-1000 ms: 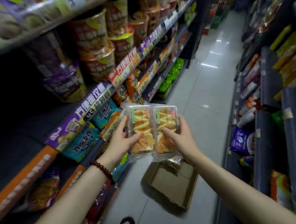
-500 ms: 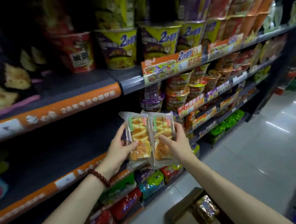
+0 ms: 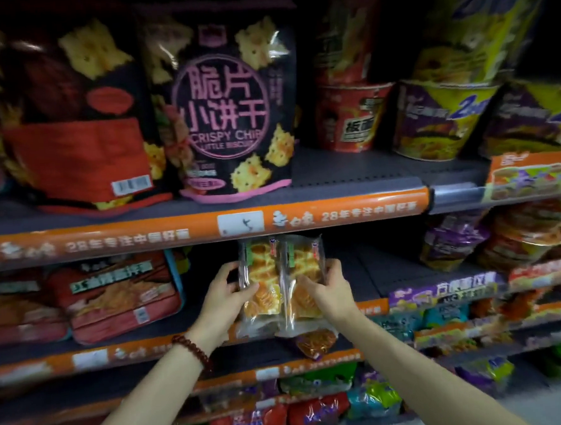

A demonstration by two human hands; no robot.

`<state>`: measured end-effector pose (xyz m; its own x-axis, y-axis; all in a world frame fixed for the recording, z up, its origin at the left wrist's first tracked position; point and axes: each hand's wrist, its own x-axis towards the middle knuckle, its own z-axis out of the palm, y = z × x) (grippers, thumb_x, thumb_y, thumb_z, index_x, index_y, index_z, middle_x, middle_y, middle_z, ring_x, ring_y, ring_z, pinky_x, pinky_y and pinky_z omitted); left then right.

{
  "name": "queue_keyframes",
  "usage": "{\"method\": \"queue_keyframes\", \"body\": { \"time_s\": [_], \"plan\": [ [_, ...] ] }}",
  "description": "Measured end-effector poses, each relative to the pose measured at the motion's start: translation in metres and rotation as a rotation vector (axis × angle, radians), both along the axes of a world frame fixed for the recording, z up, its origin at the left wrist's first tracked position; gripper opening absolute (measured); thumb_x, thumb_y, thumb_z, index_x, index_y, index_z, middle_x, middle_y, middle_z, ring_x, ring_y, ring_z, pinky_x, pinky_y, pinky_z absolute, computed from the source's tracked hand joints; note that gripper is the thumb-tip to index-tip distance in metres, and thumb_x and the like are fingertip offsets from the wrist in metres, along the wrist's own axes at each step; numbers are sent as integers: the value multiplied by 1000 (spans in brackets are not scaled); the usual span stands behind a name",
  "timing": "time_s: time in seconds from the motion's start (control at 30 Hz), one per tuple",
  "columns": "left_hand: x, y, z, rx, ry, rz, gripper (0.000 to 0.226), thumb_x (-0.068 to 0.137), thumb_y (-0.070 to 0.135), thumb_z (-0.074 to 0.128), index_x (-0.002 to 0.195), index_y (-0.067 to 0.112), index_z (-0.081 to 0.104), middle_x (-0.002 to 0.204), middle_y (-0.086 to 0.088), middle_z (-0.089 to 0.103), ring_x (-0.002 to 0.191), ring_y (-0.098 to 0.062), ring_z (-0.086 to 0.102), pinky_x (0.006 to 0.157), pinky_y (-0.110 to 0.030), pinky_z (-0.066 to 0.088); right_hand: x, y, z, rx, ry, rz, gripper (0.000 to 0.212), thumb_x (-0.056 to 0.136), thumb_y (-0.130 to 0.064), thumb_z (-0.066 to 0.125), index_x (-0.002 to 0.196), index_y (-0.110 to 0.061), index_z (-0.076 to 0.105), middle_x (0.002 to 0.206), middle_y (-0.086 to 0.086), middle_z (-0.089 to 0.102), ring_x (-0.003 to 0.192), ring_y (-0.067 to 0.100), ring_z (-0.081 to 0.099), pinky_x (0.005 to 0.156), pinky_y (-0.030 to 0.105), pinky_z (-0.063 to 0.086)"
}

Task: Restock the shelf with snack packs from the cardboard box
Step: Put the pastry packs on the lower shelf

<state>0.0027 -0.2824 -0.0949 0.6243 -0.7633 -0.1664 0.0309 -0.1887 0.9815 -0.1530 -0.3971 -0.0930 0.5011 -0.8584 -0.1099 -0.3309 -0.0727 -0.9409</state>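
Two clear snack packs with yellow-orange pastry sit side by side in my hands. My left hand point(image 3: 223, 298) grips the left snack pack point(image 3: 260, 276) by its left edge. My right hand point(image 3: 331, 291) grips the right snack pack point(image 3: 304, 270) from the right. Both packs are upright, their tops just under the orange price strip point(image 3: 208, 230) and at the mouth of a dark gap on the middle shelf point(image 3: 368, 272). A smaller orange packet point(image 3: 315, 341) hangs below the packs. The cardboard box is out of view.
Red flat packs point(image 3: 120, 294) lie left of the gap, and stacked noodle bowls point(image 3: 504, 244) stand to its right. Black biscuit bags point(image 3: 227, 110) and noodle cups point(image 3: 437, 120) fill the shelf above. Colourful packs point(image 3: 317, 407) crowd the lower shelves.
My view has swung left from the aisle to face the shelves. Both hands have carried the two packs forward to the gap on the middle shelf. The box has dropped out of sight.
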Motion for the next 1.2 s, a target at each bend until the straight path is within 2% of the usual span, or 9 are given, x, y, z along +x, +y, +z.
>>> {"method": "queue_keyframes", "body": {
  "time_s": [0.07,0.23,0.3,0.4,0.47,0.6,0.93,1.07,1.2],
  "plan": [
    [19,6,-2,8,-8,23,46,86,7,67,124,25,48,106,-10,68,92,-19,66,75,-29,55,23,0,-2,26,13,8,52,85,-34,68,124,-11,40,106,3,59,99,23,60,80,32,46],
    [53,13,-14,39,1,69,42,88,13,67,124,30,54,114,-5,64,104,-26,64,94,-51,51,61,-2,-5,-19,49,3,47,83,-27,71,122,-11,51,104,4,60,105,27,60,82,28,45],
    [57,13,-18,66,9,69,40,88,13,66,122,30,55,110,-3,65,103,-25,64,94,-48,51,68,-5,-9,-17,91,-5,48,83,-26,71,123,-10,52,111,8,63,107,28,60,85,28,46],
    [55,15,-20,125,-59,83,38,90,15,63,127,21,55,103,4,63,104,-22,62,88,-31,50,75,-8,-16,-9,168,6,49,83,-29,71,124,-10,55,118,10,65,110,29,60,92,33,48],
    [55,17,-19,161,-87,72,50,88,17,67,135,17,49,110,2,59,112,-20,58,88,-27,47,78,-8,-20,-1,201,23,50,84,-32,70,126,-10,54,121,10,64,112,29,59,95,34,47],
    [55,18,-20,211,-16,-22,91,75,9,79,149,18,27,146,-8,42,133,-23,42,105,-35,41,83,-8,-27,27,215,-4,54,84,-31,70,129,-9,50,123,11,62,115,29,58,95,33,46],
    [67,25,-25,235,-43,-85,89,77,3,76,149,20,27,151,-9,36,139,-23,34,108,-34,35,83,-1,-39,-102,267,19,60,80,-40,71,131,-16,51,119,9,62,115,27,57,96,34,48],
    [63,19,-21,340,-209,-43,82,75,10,79,144,15,35,143,-12,46,128,-27,47,105,-38,42,81,-2,-37,-137,272,15,55,80,-40,71,125,-12,55,117,11,62,110,27,59,94,34,49],
    [49,17,-8,467,-476,-32,74,79,20,76,142,8,39,140,-11,50,127,-26,50,98,-27,41,74,-2,-31,-132,255,70,51,82,-35,70,124,-11,54,115,8,65,106,24,62,82,22,46]
  ]
}}
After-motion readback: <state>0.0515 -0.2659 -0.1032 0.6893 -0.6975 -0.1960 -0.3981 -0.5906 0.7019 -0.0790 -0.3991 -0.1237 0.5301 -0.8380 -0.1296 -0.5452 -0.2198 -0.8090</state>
